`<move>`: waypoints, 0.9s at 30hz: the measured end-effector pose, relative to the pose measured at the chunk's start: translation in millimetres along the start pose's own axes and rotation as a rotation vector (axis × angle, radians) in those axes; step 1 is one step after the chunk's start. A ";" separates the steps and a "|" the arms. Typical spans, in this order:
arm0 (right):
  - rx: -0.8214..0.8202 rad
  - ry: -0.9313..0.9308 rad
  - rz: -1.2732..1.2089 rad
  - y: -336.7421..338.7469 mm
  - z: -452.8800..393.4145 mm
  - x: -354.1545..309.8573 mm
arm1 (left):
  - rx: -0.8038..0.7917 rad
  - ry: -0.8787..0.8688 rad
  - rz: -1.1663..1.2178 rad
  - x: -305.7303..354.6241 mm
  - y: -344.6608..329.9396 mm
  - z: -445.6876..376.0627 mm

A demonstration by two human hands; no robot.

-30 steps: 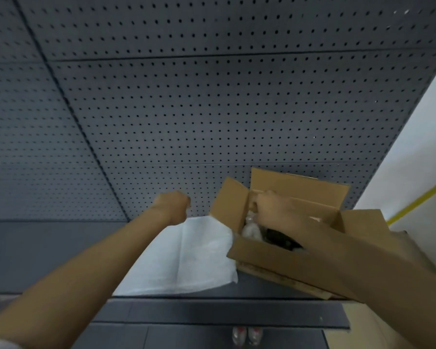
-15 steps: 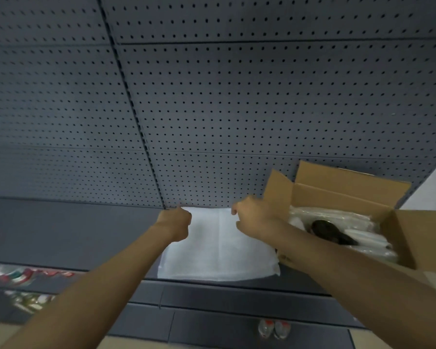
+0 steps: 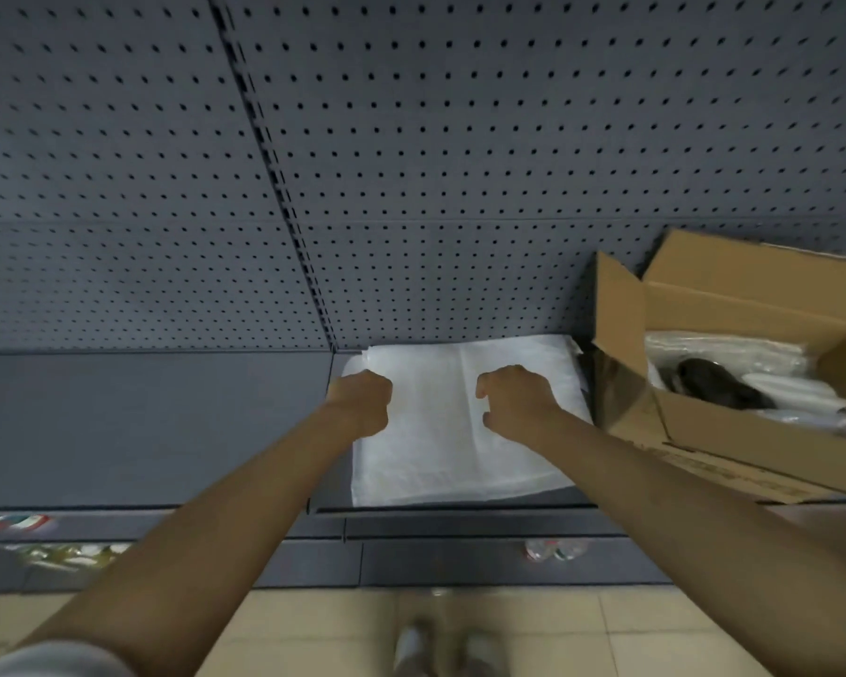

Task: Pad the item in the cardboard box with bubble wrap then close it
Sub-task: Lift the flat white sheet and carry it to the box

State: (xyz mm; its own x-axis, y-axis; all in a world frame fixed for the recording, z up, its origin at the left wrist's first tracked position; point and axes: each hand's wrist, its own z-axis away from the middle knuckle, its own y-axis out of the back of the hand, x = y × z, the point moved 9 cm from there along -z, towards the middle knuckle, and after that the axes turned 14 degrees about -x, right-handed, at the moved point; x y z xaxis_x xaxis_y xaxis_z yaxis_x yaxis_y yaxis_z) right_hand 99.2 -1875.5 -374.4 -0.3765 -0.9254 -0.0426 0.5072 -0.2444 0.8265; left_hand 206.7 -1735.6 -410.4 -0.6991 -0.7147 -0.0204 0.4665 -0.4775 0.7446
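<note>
Head view: right hand (image 3: pixel 516 403) has moved from the cardboard box (image 3: pixel 733 432) onto the white bubble wrap sheet (image 3: pixel 440 432), fingers curled; grip unclear. Left hand (image 3: pixel 360 400) stays fisted at the sheet's left edge; grip unclear. Box open, just right of sheet, dark item (image 3: pixel 719 388) inside.

Couldn't tell whether the curled left hand (image 3: pixel 362 402) or right hand (image 3: pixel 514 402) gripped the bubble wrap (image 3: pixel 453 422). Cardboard box (image 3: pixel 733 422) cut off at right edge; dark item (image 3: pixel 714 388) inside blurred.
</note>
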 end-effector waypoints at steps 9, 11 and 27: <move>-0.205 -0.069 0.026 -62.2 -54.8 33.7 | -0.119 -0.042 0.070 32.9 -37.8 -50.5; -0.247 -0.066 0.011 -76.7 -62.0 37.0 | -0.120 -0.026 0.082 32.0 -42.4 -56.7; -0.197 0.049 -0.185 -107.1 -69.0 -22.8 | -0.109 0.080 0.105 -32.7 -73.1 -52.0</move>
State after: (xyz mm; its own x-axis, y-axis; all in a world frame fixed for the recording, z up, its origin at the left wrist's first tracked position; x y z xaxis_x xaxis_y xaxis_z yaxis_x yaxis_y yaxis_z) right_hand 107.0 -1848.2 -500.7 -0.4410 -0.8716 -0.2141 0.5761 -0.4579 0.6771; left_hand 223.7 -1703.9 -498.9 -0.6004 -0.7997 -0.0027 0.5933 -0.4476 0.6690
